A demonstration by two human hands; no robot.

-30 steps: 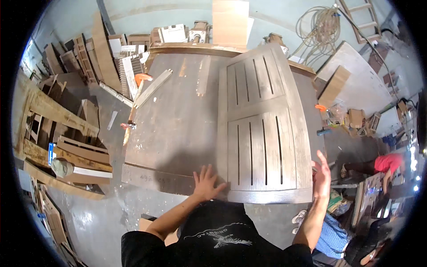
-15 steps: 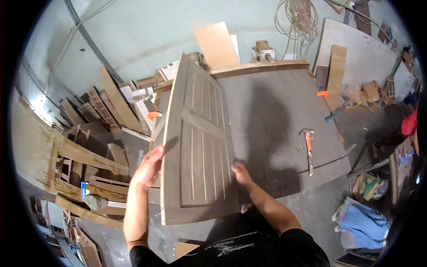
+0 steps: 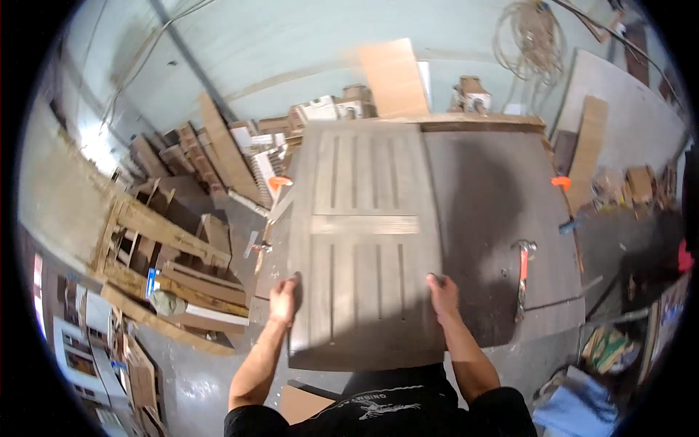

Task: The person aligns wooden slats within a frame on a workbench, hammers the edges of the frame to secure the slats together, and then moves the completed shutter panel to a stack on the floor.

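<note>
A grooved wooden panel (image 3: 364, 291), like a small cabinet door with a crossbar in the middle, faces up above the left part of the workbench. My left hand (image 3: 283, 300) is closed on its left edge, with the thumb on top. On the right edge my right hand (image 3: 443, 297) grips it the same way, fingers mostly hidden beneath. The panel's near end overhangs the bench front, close to my body. Whether its far end touches the bench, I cannot tell. To the right of the panel, a claw hammer (image 3: 523, 280) with an orange-red handle lies on the workbench (image 3: 480, 218).
A raised wooden strip (image 3: 484, 124) edges the bench's far side. Orange clamps (image 3: 560, 182) sit at both sides. Wood offcuts (image 3: 218, 146) lean by the wall on the left, above a wooden frame (image 3: 167, 229). Blue cloth (image 3: 577, 409) lies at lower right.
The panel has turned from a steep tilt on its edge to lying nearly flat, face up. Both hands have shifted with it, and the whole view has moved slightly.
</note>
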